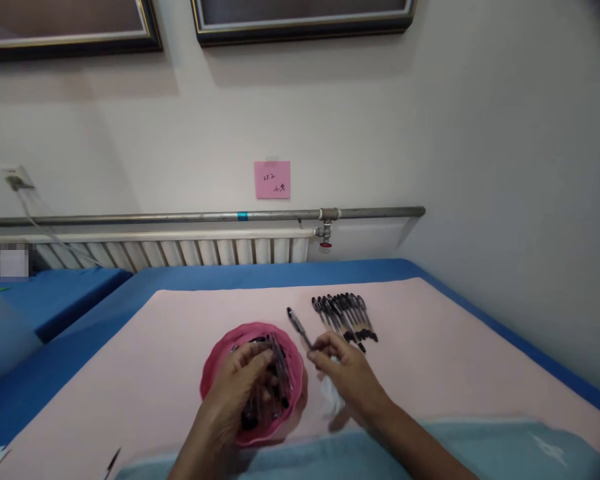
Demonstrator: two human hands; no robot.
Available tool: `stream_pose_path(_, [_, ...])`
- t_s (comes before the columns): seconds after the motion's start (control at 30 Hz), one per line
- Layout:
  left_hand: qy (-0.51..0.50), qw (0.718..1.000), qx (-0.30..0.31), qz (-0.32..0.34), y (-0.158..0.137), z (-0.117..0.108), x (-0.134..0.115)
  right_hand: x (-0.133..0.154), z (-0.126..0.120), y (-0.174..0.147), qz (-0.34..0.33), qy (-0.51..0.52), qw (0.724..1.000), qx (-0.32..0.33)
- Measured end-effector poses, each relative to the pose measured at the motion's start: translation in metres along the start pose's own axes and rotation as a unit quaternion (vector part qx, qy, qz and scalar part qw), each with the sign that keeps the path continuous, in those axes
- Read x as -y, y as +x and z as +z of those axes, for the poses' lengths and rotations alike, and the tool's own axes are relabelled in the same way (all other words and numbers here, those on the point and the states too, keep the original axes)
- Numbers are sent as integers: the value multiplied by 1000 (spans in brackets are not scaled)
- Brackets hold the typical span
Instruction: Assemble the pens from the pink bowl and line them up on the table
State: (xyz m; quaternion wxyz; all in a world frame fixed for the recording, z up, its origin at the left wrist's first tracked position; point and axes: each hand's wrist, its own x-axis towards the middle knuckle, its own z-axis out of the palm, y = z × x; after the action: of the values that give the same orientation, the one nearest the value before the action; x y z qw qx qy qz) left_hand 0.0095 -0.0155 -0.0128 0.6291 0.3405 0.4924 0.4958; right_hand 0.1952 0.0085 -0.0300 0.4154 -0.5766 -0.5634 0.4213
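Note:
My right hand (347, 367) pinches the lower end of a black-and-clear pen (299, 326), which tilts up and to the left over the pink sheet. Inside the mouth of a pink bowl (211, 363), my left hand (243, 377) has its thumb and fingers drawn together; what they grip, if anything, is hard to make out. Clear and dark pen parts (281, 373) fill the bowl beneath it. To the right, a row of several pens (345, 313) lies side by side on the sheet. Something white and crumpled (333, 397) sits under my right wrist.
A pink sheet (145, 360) covers the blue table (180, 277). Light blue cloth (505, 447) runs along the near edge. One more pen (113, 461) lies at the near left. Behind stand a radiator (205, 252), a pipe (380, 213) and the wall with a pink note (273, 180).

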Motion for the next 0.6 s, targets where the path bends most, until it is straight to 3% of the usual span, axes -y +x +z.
stream_pose_path(0.13, [11, 1000, 11, -6, -2, -1, -3, -12, -42, 27, 42, -56, 992, -104])
stream_pose_path(0.27, [30, 1000, 7, -6, -4, 0, -6, -26, -73, 48, 42, -118, 980, -154])
stream_pose_path(0.6, [113, 993, 2, 16, -5, 0, -7, -44, -81, 73, -9, -244, 955, -167])
